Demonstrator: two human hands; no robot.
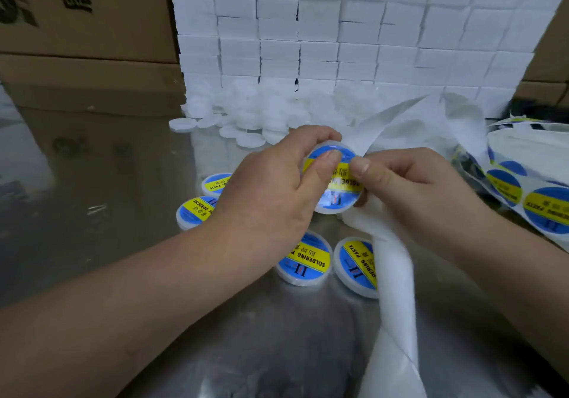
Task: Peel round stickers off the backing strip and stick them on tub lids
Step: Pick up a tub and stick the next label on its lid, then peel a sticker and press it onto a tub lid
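Left hand [271,194] curls round the tub lid [331,210], thumb flat on the blue-and-yellow sticker [346,180]; right hand [425,194] pinches the lid's opposite edge, thumb on the sticker too (backing strip [394,274] runs under its palm), labelled lids [304,262] just below the grip

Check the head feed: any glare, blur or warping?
Head view: steel table mirrors the cardboard boxes; pile of bare lids is washed out, soft; white box stack bows at the edges; sticker on the held lid is legible.
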